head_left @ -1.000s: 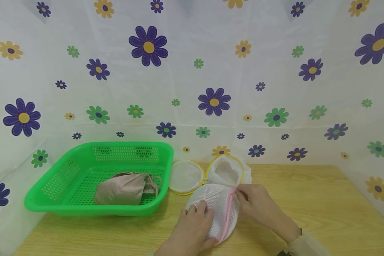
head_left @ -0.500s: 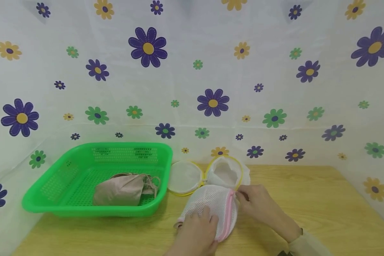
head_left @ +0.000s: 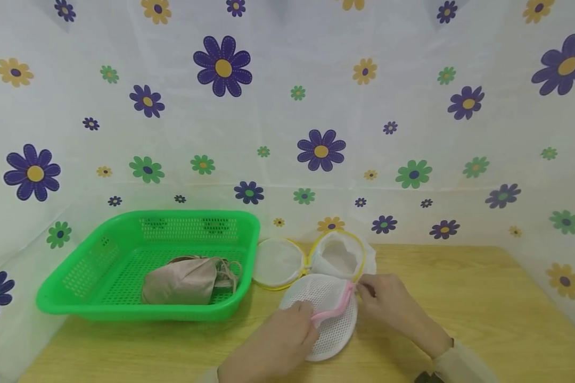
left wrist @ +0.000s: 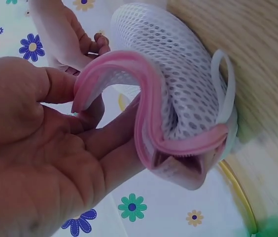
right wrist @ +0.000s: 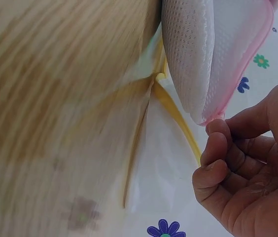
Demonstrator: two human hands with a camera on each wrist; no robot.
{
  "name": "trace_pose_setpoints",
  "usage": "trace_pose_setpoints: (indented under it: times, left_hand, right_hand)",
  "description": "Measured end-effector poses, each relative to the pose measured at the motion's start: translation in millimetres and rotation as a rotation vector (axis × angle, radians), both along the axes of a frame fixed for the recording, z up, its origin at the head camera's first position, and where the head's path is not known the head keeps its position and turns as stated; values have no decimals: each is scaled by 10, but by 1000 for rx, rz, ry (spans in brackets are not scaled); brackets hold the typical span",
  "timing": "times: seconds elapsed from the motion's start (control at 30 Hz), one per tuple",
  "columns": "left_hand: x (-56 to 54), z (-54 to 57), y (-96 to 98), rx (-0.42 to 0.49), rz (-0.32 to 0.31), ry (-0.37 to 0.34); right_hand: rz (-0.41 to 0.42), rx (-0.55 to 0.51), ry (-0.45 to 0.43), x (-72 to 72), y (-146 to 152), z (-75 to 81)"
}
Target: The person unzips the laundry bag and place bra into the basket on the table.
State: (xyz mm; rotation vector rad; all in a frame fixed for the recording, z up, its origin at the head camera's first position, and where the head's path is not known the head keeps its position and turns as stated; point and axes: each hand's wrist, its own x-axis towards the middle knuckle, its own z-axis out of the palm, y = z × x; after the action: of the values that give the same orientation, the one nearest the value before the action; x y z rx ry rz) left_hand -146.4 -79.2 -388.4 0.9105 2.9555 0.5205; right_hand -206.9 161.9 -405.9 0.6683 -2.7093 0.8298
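Observation:
A white mesh laundry bag with a pink zipper edge lies on the table. My left hand pinches that pink edge between thumb and fingers, lifting it into a curve. In the left wrist view, mauve-beige satiny fabric shows in the gap at the edge's lower end. My right hand has its thumb and index finger pinched at the far end of the zipper; what is between the fingertips is too small to make out. In the right wrist view the bag hangs just above these fingertips.
Behind the mesh bag lies a yellow-rimmed mesh bag, spread open in two round halves. A green plastic basket stands at the left with a beige satin garment in it. A flowered curtain borders the wooden table.
My left hand has gone from resting on the mesh to pinching the pink edge, which is pulled leftward into a curve. The right hand has stayed at the zipper's far end.

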Motion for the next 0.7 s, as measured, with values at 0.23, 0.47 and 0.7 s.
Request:
trace_pose_setpoints:
  times: [0.23, 0.47, 0.7]
  left_hand:
    - [6, 32, -57, 47, -21, -8]
    - [15, 57, -101, 83, -12, -67]
    - [9, 67, -125, 86, -24, -81]
  right_hand:
    - [-36, 0, -48, -38, 10, -4]
    - [-67, 2, 18, -71, 16, -33]
    - [-90, 16, -5, -89, 0, -26]
